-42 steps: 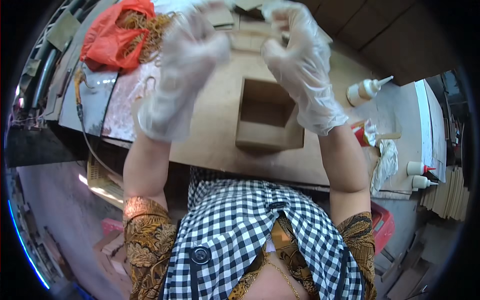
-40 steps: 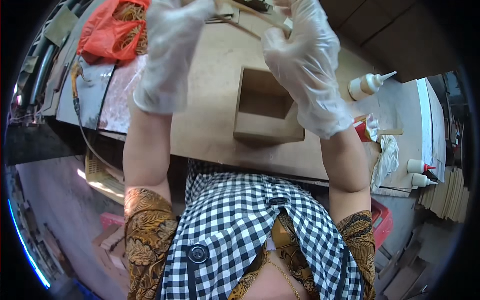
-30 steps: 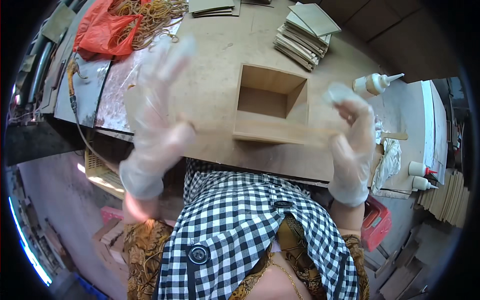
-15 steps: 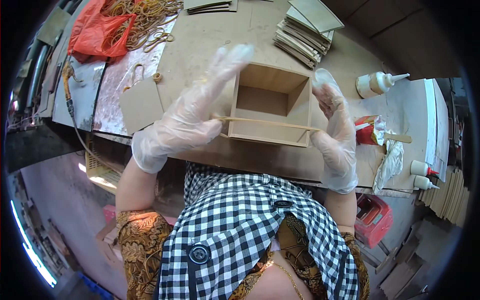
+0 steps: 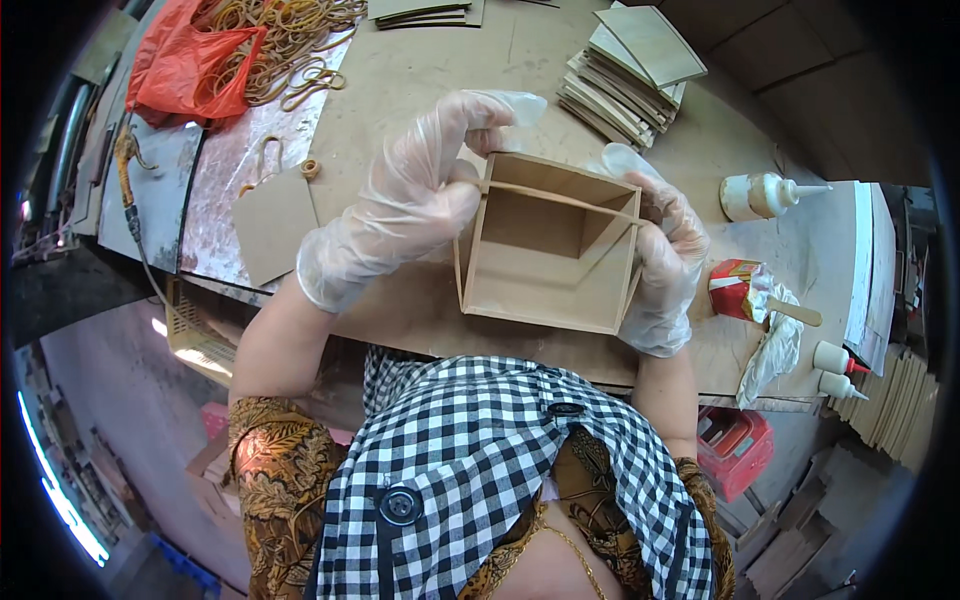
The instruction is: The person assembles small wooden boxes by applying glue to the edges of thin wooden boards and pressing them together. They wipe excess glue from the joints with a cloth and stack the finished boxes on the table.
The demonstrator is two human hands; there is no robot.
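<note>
Our left hand (image 5: 400, 205), in a clear plastic glove, is pinched shut on the left end of a rubber band (image 5: 560, 197), right at the upper left corner of the wooden box (image 5: 545, 255). Thumb and fingertips close on the box wall there. Our right hand (image 5: 660, 265), gloved too, wraps the box's right wall, fingers curled over its top edge, holding the band's other end against that side. The band runs taut and slightly slanted from left hand to right hand, across the open top of the box. So the box sits between both grips, squeezed from left and right.

The box is open-topped, thin light-brown boards, resting on the workbench (image 5: 420, 90) close to our edge of it.

Further out: a stack of thin wooden panels (image 5: 630, 70) beyond the box to the right, well apart. A glue bottle (image 5: 760, 195) lies on its side right of our right hand, near it. A red carton (image 5: 735, 288) with a stick in it stands just beside our right wrist. A flat cardboard piece (image 5: 275, 225) lies left of our left forearm. A heap of rubber bands (image 5: 290, 40) and a red plastic bag (image 5: 185, 65) sit at the far left corner.
</note>
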